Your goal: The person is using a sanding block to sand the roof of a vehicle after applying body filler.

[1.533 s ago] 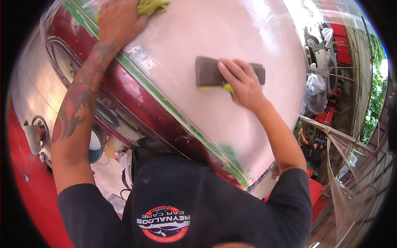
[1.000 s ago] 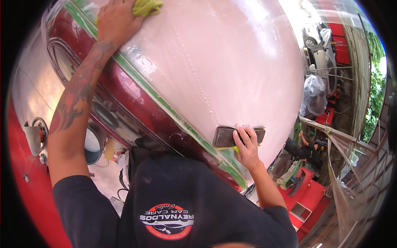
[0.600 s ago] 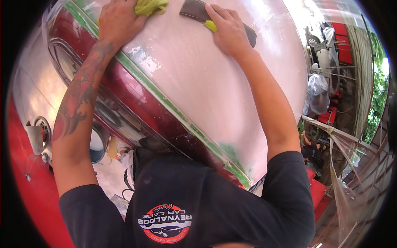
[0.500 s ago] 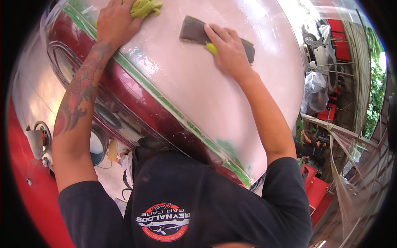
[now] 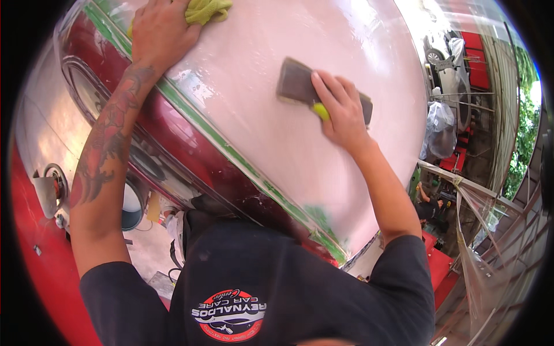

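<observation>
My right hand (image 5: 344,112) grips a long, dark sanding block (image 5: 297,81) with a yellow-green part beside the thumb. The block rests on a broad, pale pinkish car panel (image 5: 271,150), which has wet, shiny patches. At the top left, my left hand (image 5: 164,29) is closed on a bunched yellow-green cloth (image 5: 208,10). Some of its fingers are cut off by the picture's upper edge. A green strip (image 5: 231,153) runs along the panel's near side, between the pale surface and dark red bodywork (image 5: 190,153).
A window frame (image 5: 81,86) lies on the car's side below my left forearm. A bucket (image 5: 133,202) stands on the floor near the car. At the right are plastic-wrapped parts (image 5: 440,130), red units (image 5: 441,259) and another person (image 5: 428,206) farther off.
My right hand and the sanding block have slid down the panel toward me and a little to the right. The left hand with the cloth has hardly shifted.
</observation>
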### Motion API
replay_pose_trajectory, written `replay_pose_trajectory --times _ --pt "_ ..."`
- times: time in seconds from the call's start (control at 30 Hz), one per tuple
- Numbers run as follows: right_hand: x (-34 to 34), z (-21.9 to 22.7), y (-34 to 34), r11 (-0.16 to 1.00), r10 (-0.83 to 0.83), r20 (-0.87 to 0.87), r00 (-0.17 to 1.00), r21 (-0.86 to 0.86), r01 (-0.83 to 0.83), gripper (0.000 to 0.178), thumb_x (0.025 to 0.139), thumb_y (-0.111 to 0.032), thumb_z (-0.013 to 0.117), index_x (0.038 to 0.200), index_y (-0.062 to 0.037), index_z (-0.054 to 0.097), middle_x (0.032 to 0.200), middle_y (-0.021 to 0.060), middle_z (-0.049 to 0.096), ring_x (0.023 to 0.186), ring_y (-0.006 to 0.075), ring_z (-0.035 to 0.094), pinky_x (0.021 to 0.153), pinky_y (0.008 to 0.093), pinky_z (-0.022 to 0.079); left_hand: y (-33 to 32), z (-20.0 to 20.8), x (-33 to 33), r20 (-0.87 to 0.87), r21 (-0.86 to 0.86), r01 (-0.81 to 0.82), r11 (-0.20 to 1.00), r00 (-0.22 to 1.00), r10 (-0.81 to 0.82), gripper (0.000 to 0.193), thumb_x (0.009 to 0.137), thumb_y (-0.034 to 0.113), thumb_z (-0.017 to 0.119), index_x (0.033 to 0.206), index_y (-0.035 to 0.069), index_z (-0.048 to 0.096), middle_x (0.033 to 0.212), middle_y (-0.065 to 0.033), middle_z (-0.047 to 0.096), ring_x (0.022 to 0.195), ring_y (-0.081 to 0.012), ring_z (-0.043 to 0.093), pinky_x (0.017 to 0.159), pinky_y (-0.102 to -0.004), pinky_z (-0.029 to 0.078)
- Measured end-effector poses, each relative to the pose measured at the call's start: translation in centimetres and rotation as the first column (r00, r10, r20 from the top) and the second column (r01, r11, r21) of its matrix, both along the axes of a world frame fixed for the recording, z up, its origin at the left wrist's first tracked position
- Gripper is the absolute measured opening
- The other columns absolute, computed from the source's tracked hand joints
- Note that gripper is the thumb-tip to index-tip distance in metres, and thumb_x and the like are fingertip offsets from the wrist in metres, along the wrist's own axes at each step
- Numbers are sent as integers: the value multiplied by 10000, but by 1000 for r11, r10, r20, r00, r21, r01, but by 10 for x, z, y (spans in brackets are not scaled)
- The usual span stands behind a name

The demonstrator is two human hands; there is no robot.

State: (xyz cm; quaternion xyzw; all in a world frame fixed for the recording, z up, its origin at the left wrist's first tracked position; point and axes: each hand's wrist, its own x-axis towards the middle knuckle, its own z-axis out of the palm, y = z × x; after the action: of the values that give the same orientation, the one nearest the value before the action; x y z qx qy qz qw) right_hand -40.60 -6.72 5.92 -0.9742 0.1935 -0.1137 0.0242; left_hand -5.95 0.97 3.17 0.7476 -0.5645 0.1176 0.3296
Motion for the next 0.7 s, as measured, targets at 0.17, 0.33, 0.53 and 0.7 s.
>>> replay_pose_trajectory --times 0.17,0.33,0.53,0.7 --pt "85 -11 -66 987 -77 74 994 -137 86 460 903 -165 651 1348 -81 573 1366 82 589 1150 361 550 991 452 457 -8 4 -1 -20 -21 66 998 998 -66 374 791 186 725 1152 122 648 1143 -152 632 1125 -350 576 992 -468 412" --pt "-2 -3 43 994 -107 1 994 14 107 590 803 -97 731 1370 -57 573 1368 110 569 1133 358 527 985 462 455 0 -2 4 -60 -35 39 999 997 -41 382 788 198 737 1151 125 643 1116 -145 633 1094 -346 580 967 -462 423" --pt "-147 11 181 963 -224 -139 965 120 241 563 710 -3 614 1270 -47 649 1419 133 566 1197 354 515 1030 519 427 1 -2 4 3 -27 3 1000 1000 -3 375 788 206 746 1140 128 647 1142 -145 629 1096 -349 580 960 -465 427" --pt "-70 3 77 998 -40 -61 997 41 43 646 671 8 664 1313 -27 608 1398 139 564 1132 349 541 988 474 450 -2 -3 -5 -5 -2 -5 1000 1000 5 357 782 183 741 1123 120 656 1166 -153 628 1103 -363 582 973 -469 426"
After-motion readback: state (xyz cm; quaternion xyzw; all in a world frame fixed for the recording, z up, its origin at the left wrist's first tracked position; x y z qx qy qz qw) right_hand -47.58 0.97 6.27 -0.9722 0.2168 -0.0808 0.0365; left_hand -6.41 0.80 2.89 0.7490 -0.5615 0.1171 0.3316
